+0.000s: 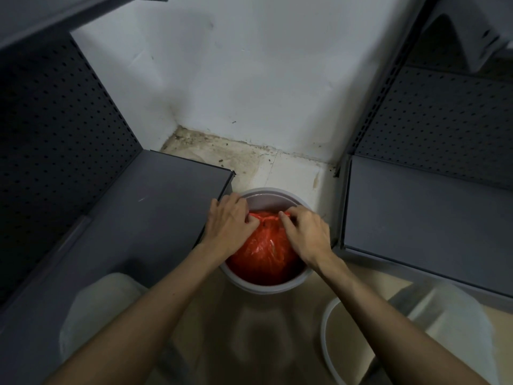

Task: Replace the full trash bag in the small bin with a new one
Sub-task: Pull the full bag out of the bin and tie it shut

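Floor (294, 176): one bin (266, 287), one red bag (263, 259), two hands (230, 220).

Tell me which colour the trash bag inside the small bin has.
Red-orange: the trash bag shows best in the head view.

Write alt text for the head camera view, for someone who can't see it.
Two bare hands, the left hand and right hand, pinch the gathered top of a full red trash bag sitting inside a small round grey bin. The bin stands on a pale floor in a white-walled corner, between two dark grey metal shelves with perforated backs.
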`<state>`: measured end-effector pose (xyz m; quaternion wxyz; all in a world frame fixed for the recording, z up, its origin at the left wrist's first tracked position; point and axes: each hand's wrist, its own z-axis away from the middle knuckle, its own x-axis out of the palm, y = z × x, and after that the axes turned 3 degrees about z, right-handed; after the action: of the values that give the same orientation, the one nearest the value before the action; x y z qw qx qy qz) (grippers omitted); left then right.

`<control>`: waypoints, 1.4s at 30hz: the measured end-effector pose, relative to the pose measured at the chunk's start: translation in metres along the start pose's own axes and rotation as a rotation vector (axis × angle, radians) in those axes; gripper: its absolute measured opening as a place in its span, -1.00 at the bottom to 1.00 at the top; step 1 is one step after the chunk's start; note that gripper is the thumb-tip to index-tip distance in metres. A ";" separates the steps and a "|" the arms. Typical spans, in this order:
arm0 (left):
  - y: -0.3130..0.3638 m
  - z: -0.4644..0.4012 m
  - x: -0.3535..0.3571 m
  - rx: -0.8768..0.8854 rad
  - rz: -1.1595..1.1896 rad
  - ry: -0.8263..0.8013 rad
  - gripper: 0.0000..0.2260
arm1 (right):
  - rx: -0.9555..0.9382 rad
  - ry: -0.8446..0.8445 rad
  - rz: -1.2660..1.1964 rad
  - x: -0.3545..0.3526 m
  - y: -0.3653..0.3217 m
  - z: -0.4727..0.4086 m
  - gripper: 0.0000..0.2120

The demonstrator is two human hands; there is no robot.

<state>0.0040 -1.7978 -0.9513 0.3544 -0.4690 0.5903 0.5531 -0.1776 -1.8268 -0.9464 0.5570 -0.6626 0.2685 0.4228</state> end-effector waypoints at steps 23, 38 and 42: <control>-0.018 0.009 -0.008 0.171 -0.050 -0.222 -0.66 | 0.037 -0.186 0.073 0.002 0.011 -0.004 -0.72; 0.002 0.004 0.020 0.255 -0.183 -0.450 -0.57 | -0.141 -0.411 0.303 0.012 -0.007 -0.003 -0.58; 0.004 0.010 0.030 0.187 -0.090 -0.428 -0.60 | -0.160 -0.358 0.289 0.012 -0.008 0.001 -0.65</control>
<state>-0.0102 -1.7931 -0.9791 0.5376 -0.3319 0.5288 0.5667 -0.1650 -1.8221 -0.9529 0.4753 -0.5736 0.2233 0.6287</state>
